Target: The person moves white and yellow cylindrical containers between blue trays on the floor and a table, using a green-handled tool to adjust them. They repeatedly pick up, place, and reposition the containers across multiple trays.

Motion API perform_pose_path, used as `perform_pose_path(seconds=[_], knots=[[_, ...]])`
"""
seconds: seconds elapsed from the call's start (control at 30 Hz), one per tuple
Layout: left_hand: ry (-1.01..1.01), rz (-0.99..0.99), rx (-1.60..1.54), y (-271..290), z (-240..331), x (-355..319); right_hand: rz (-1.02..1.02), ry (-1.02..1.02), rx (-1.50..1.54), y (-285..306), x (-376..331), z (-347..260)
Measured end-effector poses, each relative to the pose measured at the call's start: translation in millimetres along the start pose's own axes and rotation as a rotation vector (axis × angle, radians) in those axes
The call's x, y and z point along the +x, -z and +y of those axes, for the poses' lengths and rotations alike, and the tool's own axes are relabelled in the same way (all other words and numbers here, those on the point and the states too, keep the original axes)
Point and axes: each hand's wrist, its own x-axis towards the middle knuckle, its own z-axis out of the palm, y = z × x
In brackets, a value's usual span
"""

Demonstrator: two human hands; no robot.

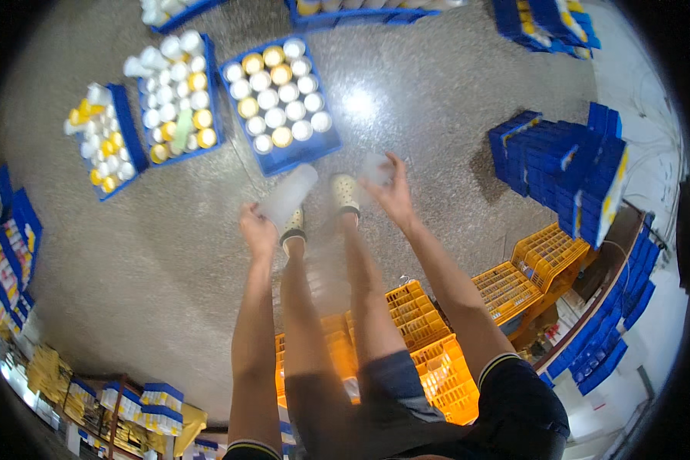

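In my left hand [258,228] is a translucent white plastic cup-like container [290,193], long and tilted up to the right; the fingers close round its lower end. A smaller-looking translucent piece [375,169], also cup-like and blurred, is gripped between the thumb and fingers of my right hand [392,192]. Both hands are held out over the floor, apart from each other. Beyond them lies a blue tray [295,159] filled with rows of round white and yellow tops [274,117].
More blue trays [142,126] of white and yellow items lie at the far left. Stacked blue trays [548,165] stand on the right. Orange plastic crates [414,318] sit around my legs and to the right. My feet, in pale clogs [345,192], are just below the near tray.
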Motion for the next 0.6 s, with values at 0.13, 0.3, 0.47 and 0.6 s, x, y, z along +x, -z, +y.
perform_pose_path(seconds=[0.13,0.3,0.47,0.6], knots=[[0.010,0.017,0.304,-80,-82,76,0.004,-0.162,0.241,-107,102,75],[0.044,-0.081,0.233,-129,-110,105,-0.016,0.064,-0.088,-166,142,123],[-0.033,-0.115,0.275,-130,-85,97,-0.172,0.463,-0.570,-146,103,90],[0.023,-0.171,-0.068,-108,-64,81,-0.408,0.798,-0.629,-136,62,50]])
